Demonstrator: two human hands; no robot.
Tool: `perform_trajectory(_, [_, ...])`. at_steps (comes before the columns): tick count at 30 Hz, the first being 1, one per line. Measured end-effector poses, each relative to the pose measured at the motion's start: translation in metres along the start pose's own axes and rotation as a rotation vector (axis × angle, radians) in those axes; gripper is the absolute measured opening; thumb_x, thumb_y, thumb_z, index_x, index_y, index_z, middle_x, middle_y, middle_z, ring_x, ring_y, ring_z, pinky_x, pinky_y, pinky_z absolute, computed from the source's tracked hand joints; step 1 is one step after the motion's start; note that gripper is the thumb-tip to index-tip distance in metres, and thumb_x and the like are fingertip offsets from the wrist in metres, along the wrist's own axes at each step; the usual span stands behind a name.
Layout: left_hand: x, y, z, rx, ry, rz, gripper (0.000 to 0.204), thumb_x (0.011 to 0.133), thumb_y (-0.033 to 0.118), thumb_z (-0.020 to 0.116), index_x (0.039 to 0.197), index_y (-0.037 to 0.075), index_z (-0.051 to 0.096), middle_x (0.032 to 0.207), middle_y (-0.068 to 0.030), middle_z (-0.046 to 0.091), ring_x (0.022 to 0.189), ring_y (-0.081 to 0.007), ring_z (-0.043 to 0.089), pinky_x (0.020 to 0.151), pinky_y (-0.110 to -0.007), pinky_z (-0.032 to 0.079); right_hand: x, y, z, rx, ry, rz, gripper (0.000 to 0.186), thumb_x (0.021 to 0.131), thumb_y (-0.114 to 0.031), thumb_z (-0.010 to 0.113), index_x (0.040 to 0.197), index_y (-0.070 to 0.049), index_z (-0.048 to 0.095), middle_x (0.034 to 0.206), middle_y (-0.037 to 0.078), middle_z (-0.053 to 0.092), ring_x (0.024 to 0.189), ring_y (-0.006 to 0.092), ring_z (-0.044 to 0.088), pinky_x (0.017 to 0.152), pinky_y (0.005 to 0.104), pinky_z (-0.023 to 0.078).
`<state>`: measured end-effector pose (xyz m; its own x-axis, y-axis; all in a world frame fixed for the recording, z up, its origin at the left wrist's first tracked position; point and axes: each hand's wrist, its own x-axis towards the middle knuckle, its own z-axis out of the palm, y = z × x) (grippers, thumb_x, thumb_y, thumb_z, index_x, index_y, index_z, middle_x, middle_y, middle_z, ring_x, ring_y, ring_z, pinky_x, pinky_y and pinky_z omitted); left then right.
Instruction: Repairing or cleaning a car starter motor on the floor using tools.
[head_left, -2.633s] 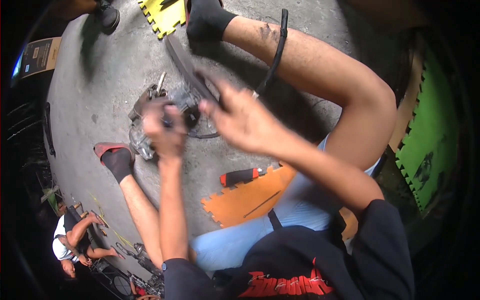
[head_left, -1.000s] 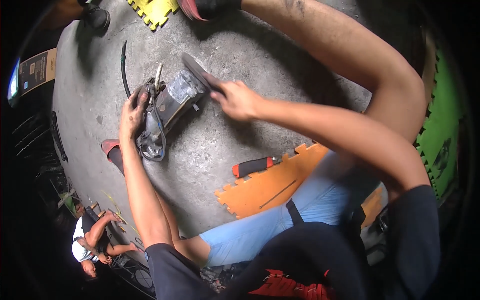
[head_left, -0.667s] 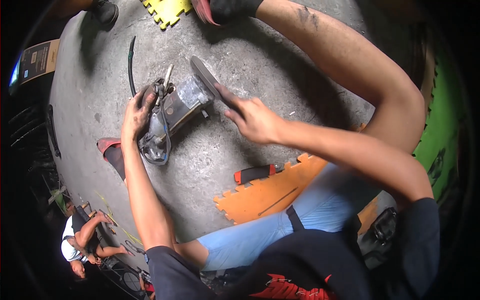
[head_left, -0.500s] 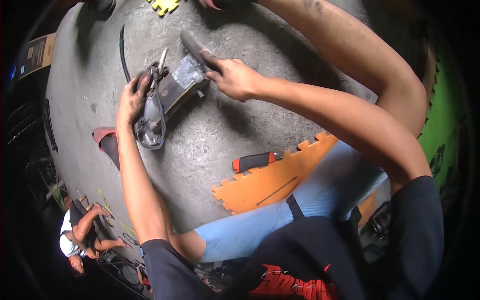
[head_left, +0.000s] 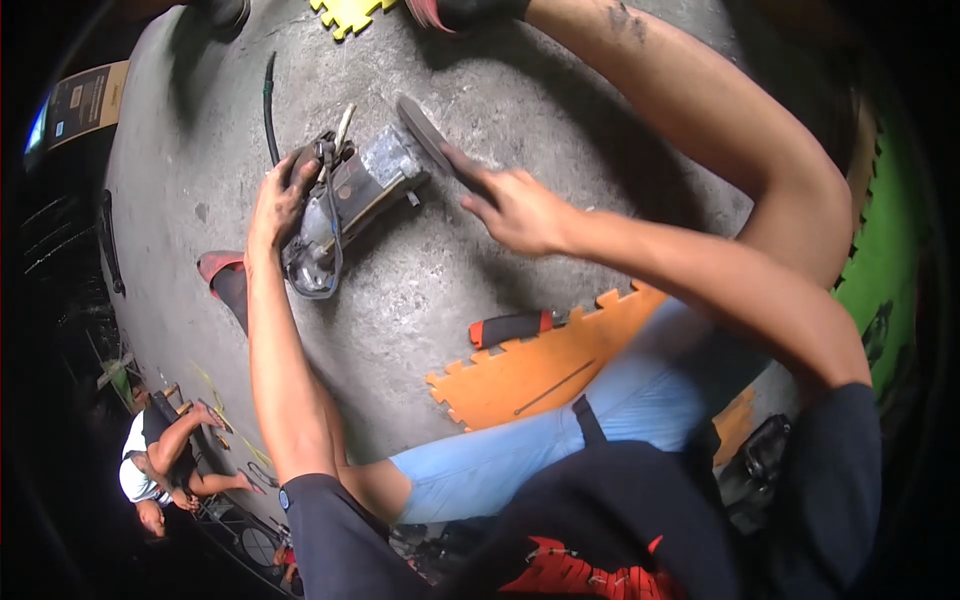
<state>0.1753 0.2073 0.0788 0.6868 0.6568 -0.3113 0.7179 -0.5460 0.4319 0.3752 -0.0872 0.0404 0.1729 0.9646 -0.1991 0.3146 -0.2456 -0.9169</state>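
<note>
A grey, boxy metal machine part (head_left: 350, 200) with thin cables lies at a slant on the concrete floor. My left hand (head_left: 277, 205) is wrapped round its left side, fingers at the far end of that side. In my right hand (head_left: 522, 212) is a long, dark, flat tool (head_left: 422, 128) with a rounded tip; its exact kind does not show clearly. The tool is just right of the part's pale, scuffed end block (head_left: 390, 155), apparently clear of it. A black hose or cable (head_left: 269, 105) runs from behind my left hand.
A red-and-black handle (head_left: 510, 329) lies by an orange foam mat (head_left: 520, 380), with a thin rod (head_left: 553, 388) on it. A yellow mat piece (head_left: 352, 14) is at the top, a green mat (head_left: 890, 270) at the right. Another person (head_left: 165, 455) sits at lower left.
My right hand and its tool have drawn back to the right and nearer to me, away from the end block. My left hand keeps its hold. The whole view has shifted slightly.
</note>
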Motion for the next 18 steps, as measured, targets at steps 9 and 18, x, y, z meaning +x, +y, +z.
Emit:
perform_trajectory(9, [0.005,-0.026,0.004,0.004,-0.002,0.005,0.064,0.097,0.049,0.06,0.135,-0.003,0.057,0.13,-0.0249,0.063,0.126,-0.0351,0.058,0.106,-0.04,0.043,0.042,-0.005,0.008,0.093,-0.048,0.092,0.058,0.106,-0.028,0.042,0.159,-0.014,0.021,0.135,0.03,0.056,0.122,0.0473,0.055,0.107,0.0501,0.044])
perform_trajectory(18, [-0.001,-0.028,-0.002,-0.013,-0.024,0.013,0.058,0.1,0.042,0.059,0.136,-0.003,0.056,0.133,-0.0227,0.062,0.126,-0.0307,0.057,0.108,-0.039,0.042,0.055,0.003,0.02,0.146,-0.013,0.116,0.06,0.105,-0.03,0.045,0.158,-0.014,0.021,0.113,0.032,0.064,0.103,0.0484,0.063,0.098,0.0517,0.049])
